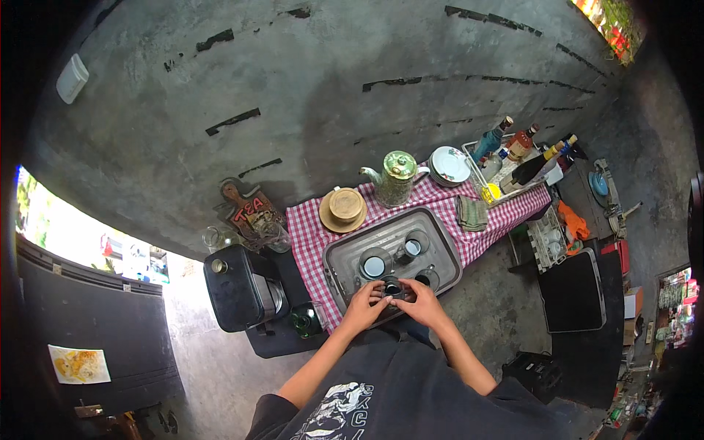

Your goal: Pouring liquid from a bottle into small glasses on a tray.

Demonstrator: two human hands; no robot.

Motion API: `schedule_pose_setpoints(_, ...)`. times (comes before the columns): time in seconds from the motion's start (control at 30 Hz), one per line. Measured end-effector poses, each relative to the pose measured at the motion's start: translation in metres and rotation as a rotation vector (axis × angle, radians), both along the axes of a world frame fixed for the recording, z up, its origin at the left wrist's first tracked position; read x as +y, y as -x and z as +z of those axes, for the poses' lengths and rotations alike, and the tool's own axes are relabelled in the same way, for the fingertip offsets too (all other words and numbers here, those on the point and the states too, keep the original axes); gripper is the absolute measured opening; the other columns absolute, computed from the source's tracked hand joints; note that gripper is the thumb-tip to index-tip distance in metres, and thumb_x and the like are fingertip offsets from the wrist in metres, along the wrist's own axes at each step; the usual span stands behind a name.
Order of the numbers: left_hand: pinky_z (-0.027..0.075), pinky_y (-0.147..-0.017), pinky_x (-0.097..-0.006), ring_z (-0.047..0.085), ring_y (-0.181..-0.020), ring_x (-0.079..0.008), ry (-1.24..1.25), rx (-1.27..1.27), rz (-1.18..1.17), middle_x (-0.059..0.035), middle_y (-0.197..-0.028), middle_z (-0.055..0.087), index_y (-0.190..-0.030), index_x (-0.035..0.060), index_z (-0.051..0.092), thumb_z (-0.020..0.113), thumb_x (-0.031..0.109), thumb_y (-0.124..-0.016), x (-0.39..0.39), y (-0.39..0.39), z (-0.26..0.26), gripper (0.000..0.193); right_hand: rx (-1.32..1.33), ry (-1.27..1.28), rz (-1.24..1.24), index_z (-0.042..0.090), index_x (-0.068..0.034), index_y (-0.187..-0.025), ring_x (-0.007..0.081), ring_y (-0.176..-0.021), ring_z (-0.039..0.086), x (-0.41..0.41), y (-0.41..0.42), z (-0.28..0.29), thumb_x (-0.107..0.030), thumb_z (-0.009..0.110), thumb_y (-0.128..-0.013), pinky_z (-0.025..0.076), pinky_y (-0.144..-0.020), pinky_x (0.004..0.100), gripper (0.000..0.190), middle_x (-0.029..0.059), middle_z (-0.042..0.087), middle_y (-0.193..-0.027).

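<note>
My left hand (364, 306) and my right hand (424, 306) meet around a small dark glass cup (392, 287), fingers on opposite sides of its rim. This cup is at the near edge of a grey-brown serving tray (336, 250); whether it rests on the tray or is lifted I cannot tell. Just beyond my left fingers stands a glass cup (374, 266) with a pale reflection on what looks like dark liquid. Another glass cup (414, 246) is farther back, and a third glass cup (427, 279) sits beside my right fingers.
A red-checked cloth (308, 242) lies under the tray. Behind it are a lidded wooden cup (346, 204), a green patterned pitcher (397, 179), stacked plates (450, 165), a folded cloth (472, 213) and a bottle rack (511, 190). A black appliance (236, 289) stands left.
</note>
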State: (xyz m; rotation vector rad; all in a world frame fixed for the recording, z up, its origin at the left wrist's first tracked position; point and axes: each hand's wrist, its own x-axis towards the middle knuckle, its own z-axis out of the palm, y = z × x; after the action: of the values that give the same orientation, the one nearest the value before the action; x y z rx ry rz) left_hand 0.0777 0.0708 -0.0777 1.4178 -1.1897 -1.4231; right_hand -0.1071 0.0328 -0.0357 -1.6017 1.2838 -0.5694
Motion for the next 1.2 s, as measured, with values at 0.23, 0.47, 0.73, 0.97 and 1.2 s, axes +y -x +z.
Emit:
schedule_pose_setpoints(0.23, 0.056, -0.084, -0.0311, 0.065, -0.100, -0.0209, 0.016, -0.006, 0.036, -0.0188, -0.113, 0.062, -0.125, -0.0054, 0.055, 0.071, 0.014, -0.089, -0.001, 0.000, 0.000, 0.043, 0.015, -0.051, 0.102, 0.055, 0.004, -0.129, 0.0226, -0.098, 0.067, -0.010, 0.002, 0.006, -0.020, 0.080, -0.078, 0.054, -0.083, 0.0331, 0.061, 0.0191, 0.066, -0.113)
schedule_pose_setpoints(0.47, 0.057, -0.085, -0.0328, 0.066, -0.101, -0.0223, -0.010, -0.011, 0.057, -0.0194, -0.110, 0.064, -0.124, -0.0063, 0.055, 0.071, 0.013, -0.089, -0.003, 0.001, 0.003, 0.043, 0.016, -0.064, 0.127, 0.055, 0.005, -0.129, 0.0228, -0.096, 0.067, -0.014, 0.002, 0.005, -0.019, 0.079, -0.078, 0.054, -0.083, 0.0330, 0.061, 0.0192, 0.067, -0.110)
schedule_pose_setpoints(0.73, 0.057, -0.087, -0.0328, 0.066, -0.101, -0.0209, -0.022, -0.056, 0.052, -0.0178, -0.112, 0.065, -0.122, -0.0061, 0.057, 0.070, 0.014, -0.090, -0.005, 0.001, 0.009, 0.040, 0.041, -0.033, 0.144, 0.056, 0.005, -0.128, 0.0251, -0.092, 0.068, -0.016, 0.004, -0.001, -0.025, 0.078, -0.079, 0.054, -0.080, 0.0342, 0.061, 0.0214, 0.067, -0.108)
schedule_pose_setpoints(0.97, 0.056, -0.087, -0.0330, 0.066, -0.103, -0.0221, -0.023, -0.078, 0.046, -0.0190, -0.114, 0.065, -0.122, -0.0064, 0.057, 0.068, 0.013, -0.091, -0.005, 0.002, 0.013, 0.039, 0.040, -0.054, 0.141, 0.055, 0.005, -0.129, 0.0209, -0.092, 0.068, -0.017, 0.005, -0.009, -0.018, 0.079, -0.080, 0.054, -0.082, 0.0323, 0.059, 0.0182, 0.069, -0.106)
schedule_pose_setpoints(1.2, 0.056, -0.086, -0.0333, 0.067, -0.103, -0.0239, 0.021, -0.147, 0.045, -0.0190, -0.114, 0.065, -0.121, -0.0058, 0.058, 0.067, 0.014, -0.091, -0.004, 0.001, 0.013, 0.038, 0.046, -0.037, 0.155, 0.057, 0.006, -0.125, 0.0240, -0.092, 0.068, -0.019, 0.004, -0.010, -0.023, 0.078, -0.079, 0.054, -0.081, 0.0339, 0.058, 0.0207, 0.068, -0.107)
